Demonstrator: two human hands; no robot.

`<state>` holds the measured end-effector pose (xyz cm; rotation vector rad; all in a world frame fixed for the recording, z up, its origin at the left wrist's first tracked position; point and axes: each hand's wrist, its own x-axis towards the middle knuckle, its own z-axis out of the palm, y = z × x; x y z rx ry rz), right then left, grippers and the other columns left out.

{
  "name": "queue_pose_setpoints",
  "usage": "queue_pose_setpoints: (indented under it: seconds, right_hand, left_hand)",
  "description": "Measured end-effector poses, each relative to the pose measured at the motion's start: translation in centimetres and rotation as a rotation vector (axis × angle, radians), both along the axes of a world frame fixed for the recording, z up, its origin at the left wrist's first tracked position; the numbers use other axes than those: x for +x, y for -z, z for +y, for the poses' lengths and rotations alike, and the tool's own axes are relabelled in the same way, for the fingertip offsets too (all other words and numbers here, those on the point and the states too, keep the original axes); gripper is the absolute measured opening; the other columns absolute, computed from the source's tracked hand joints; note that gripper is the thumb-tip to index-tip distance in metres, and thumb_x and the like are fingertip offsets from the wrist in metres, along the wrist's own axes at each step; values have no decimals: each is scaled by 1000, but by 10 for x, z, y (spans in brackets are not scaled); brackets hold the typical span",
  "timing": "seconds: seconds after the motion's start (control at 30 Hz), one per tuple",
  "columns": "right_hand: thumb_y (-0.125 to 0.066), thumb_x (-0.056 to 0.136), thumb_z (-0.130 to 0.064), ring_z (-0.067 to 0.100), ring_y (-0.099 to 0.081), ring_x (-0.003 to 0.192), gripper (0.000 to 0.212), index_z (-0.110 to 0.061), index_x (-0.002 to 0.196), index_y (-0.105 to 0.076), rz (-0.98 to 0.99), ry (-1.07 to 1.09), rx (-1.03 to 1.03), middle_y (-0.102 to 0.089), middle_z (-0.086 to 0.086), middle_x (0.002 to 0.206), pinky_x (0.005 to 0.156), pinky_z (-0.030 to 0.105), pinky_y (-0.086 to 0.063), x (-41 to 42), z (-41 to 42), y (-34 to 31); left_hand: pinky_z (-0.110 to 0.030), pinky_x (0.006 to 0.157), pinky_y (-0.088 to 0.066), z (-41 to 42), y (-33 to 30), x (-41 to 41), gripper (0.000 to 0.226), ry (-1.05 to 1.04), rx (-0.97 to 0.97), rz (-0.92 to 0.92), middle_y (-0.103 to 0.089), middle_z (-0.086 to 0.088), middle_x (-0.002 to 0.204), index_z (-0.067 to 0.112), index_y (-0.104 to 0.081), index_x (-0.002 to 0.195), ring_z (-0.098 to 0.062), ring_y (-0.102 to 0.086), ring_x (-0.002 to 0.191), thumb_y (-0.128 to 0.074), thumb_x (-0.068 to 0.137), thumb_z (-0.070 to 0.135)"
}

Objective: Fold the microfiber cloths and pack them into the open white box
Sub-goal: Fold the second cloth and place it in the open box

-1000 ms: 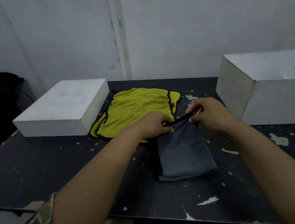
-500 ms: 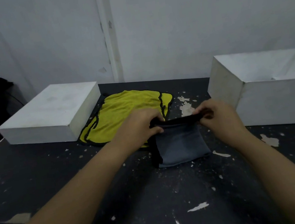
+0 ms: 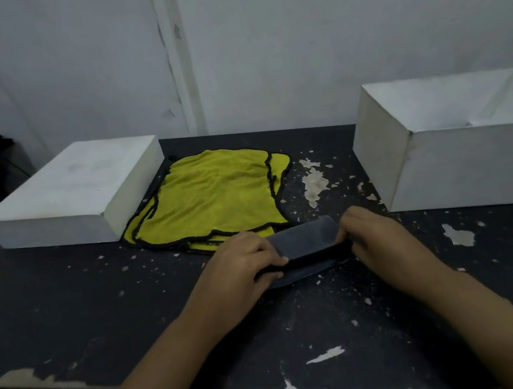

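- The left hand [image 3: 243, 264] grips the left end of a grey cloth [image 3: 305, 240], fingers curled over the top and the thumb tucked along the black-edged fold.
- The right hand [image 3: 374, 235] holds the right end of the same cloth, fingers bent down over it; the thumb is hidden from where I stand.
- Both forearms reach in from the near edge, and the cloth lies stretched flat between the two hands.
- The grey cloth is folded into a narrow strip on the desk [image 3: 64, 311], with a dark hem running along its near side and a thin lower layer showing beneath.
- Just behind the left hand lies a pile of yellow cloths [image 3: 214, 194], unfolded and loosely stacked, their black trim showing at the edges; its near edge comes up close to the grey cloth.
- To the right, near the right hand, stands the open white box [image 3: 468, 172], top open, its pale inside walls visible; what lies at the bottom is out of sight.
- To the left, touching the yellow pile's far left edge, sits a closed white box [image 3: 75, 194], flat-topped.
- The desk top is dark and scuffed, with pale chips of worn paint scattered across it.
- A plain pale wall [image 3: 289, 36] rises behind everything.
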<state>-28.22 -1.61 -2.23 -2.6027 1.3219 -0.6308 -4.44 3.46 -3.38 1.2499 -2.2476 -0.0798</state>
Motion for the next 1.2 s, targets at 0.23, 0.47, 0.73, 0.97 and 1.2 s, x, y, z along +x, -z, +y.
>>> queue_pose_setpoints:
  seconds: [0.23,0.47,0.73,0.97,1.2]
  right_hand:
    - [-58,77,5,16,-52,93,19,-9,77,-71,-19,-15,-74,-58,2,96,81,22,-43,0,4,1]
    - [-56,90,-12,6,-38,134,39,-16,129,-55,36,-111,103,-51,-2,139,103,6,-15,29,-13,-14]
    - [-53,93,-24,5,-21,142,59,-17,145,-28,213,-133,295,-25,-3,154,113,15,-11,21,-15,-8]
    - [-55,91,-35,9,-15,144,74,-19,149,-13,256,-83,407,-13,-1,158,111,17,-12,19,-21,-12]
    - [-58,89,-26,19,-49,123,55,-17,140,-39,149,57,408,-51,5,138,98,24,-36,24,-38,-26]
  left_hand:
    - [-18,73,-44,6,-5,-3,39,-53,151,44,-64,17,82,25,-72,85,2,-55,83,-51,82,57]
    - [-4,92,-34,-21,-15,-22,34,-119,277,150,-63,4,125,19,-62,121,-1,-51,118,-63,87,21]
    - [3,100,7,-22,3,-17,67,19,523,-30,-12,9,156,20,-18,146,7,2,135,-56,91,24]
    - [-11,108,7,-18,5,-20,71,13,555,19,-2,11,157,23,-9,148,6,8,136,-54,92,22]
    - [-14,102,-26,-33,-28,-16,72,-29,709,53,-34,9,149,26,-25,146,-4,-32,133,-63,86,31]
